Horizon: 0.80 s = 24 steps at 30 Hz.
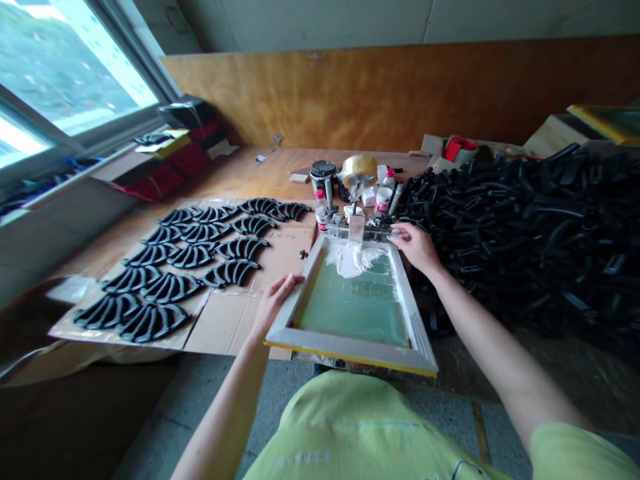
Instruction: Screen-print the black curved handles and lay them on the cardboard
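Note:
A screen printing frame (353, 353) with green mesh (350, 313) lies in front of me, white paste (347, 261) spread near its far end. A clear squeegee (356, 230) stands upright in the paste. My left hand (277, 297) is closed on the frame's left edge, fingertips on the rim. My right hand (413, 245) is at the far right corner, its fingers pinched together by the clamp bar (373, 232); whatever they hold is too small to make out. A small black knob (303, 255) is left of the frame.
Rows of curved black parts (167, 283) lie on cardboard (220, 323) at the left. A large heap of black parts (500, 233) fills the right. Behind the frame stand a black-lidded can (323, 175), a tape roll (360, 171) and small bottles (389, 179).

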Tool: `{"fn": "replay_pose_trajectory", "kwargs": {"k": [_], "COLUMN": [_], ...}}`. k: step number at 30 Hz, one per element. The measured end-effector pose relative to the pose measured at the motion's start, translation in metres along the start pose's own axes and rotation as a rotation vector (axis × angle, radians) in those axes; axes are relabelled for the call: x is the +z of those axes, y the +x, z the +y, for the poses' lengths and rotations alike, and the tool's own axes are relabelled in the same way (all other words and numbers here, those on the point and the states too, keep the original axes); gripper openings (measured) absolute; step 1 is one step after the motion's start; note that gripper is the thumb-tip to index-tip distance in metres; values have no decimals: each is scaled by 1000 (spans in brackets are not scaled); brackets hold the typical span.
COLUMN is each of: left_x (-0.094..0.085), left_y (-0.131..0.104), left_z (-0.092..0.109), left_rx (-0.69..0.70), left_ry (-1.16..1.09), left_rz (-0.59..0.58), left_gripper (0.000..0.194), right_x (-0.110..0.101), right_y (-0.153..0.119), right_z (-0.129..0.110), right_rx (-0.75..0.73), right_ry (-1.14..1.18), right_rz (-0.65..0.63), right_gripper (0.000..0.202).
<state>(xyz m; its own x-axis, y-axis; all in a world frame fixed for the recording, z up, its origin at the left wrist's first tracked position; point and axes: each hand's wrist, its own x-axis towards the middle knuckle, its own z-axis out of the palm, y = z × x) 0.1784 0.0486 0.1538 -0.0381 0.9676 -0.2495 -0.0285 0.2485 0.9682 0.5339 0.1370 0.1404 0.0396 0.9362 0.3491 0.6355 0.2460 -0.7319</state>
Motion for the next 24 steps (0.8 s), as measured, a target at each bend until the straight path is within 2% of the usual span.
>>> {"fn": "replay_pose_trajectory", "kwargs": {"k": [2,4,6,8,10,12,17,20,24], "left_x": [-10,-12,-10,-8,-8,-9,-10,-10,-11], "left_y": [-4,-2,3,7,9,10,9,10,10], "left_z": [-34,-62,-82,-93,-97,-98,-98,-100,-100], "left_rx": [-97,-125,-105,-71,-64,-76,-79,-88,-100], "left_ry": [54,69,124,172,178,168,167,163,165], "left_rz": [-84,-122,-121,-106,-100,-90,-65,-74,-79], "left_gripper": [64,79,81,76,74,73,69,69,70], "right_x": [27,54,76,89,91,88,89,93,79], "right_y": [9,16,19,20,19,17,0,-23,-53], "right_z": [-19,-35,-45,-49,-47,-44,-42,-47,-54], "right_rx": [-146,-219,-207,-157,-95,-39,-8,-142,-425], "right_ry": [-150,-307,-451,-558,-623,-666,-746,-707,-576], "right_rz": [-13,-84,-185,-291,-381,-412,-328,-373,-557], "right_gripper": [51,58,47,30,17,14,15,17,20]}}
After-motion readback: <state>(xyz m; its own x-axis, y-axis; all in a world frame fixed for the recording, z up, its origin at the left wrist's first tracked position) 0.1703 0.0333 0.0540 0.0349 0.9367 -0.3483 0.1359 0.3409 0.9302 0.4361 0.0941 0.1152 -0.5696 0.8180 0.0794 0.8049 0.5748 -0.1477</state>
